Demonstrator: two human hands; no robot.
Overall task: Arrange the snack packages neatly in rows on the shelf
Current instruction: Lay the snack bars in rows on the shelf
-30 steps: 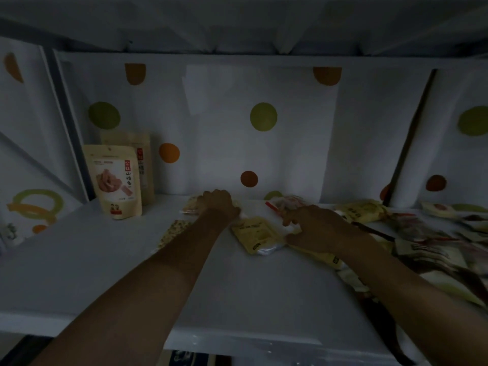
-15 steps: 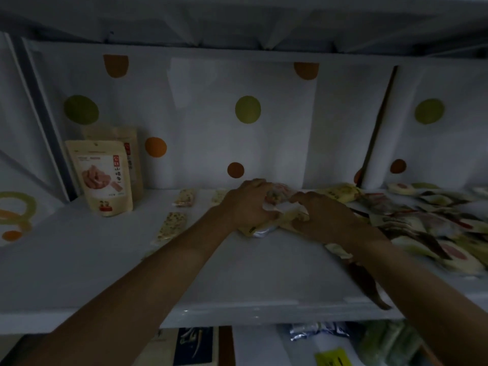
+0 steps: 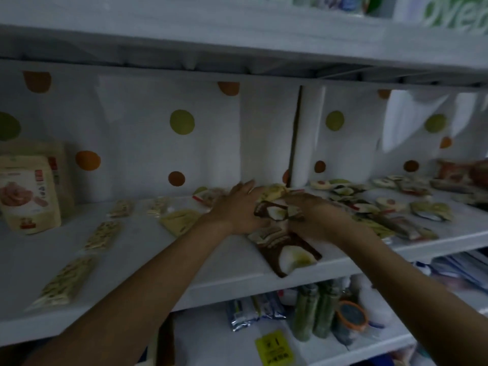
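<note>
On the white shelf (image 3: 148, 265) both hands meet over a heap of snack packets at the middle. My left hand (image 3: 237, 207) and my right hand (image 3: 314, 217) each hold one side of a brown-and-white packet (image 3: 276, 211) lifted a little above the board. A larger brown packet (image 3: 287, 252) lies under them by the front edge. A yellow packet (image 3: 179, 220) lies flat to the left. Several nut bars (image 3: 101, 235) lie in a line on the left. Loose packets (image 3: 383, 207) cover the right side.
Two tall beige pouches (image 3: 27, 194) stand at the back left against the dotted wall. The shelf above hangs low overhead. Below, the lower shelf holds green bottles (image 3: 314, 313), foil packs (image 3: 253, 307) and a yellow price tag (image 3: 274, 348).
The view has swung right and down. Both hands moved right from the yellow packet to the heap and took up the brown-and-white packet between them.
</note>
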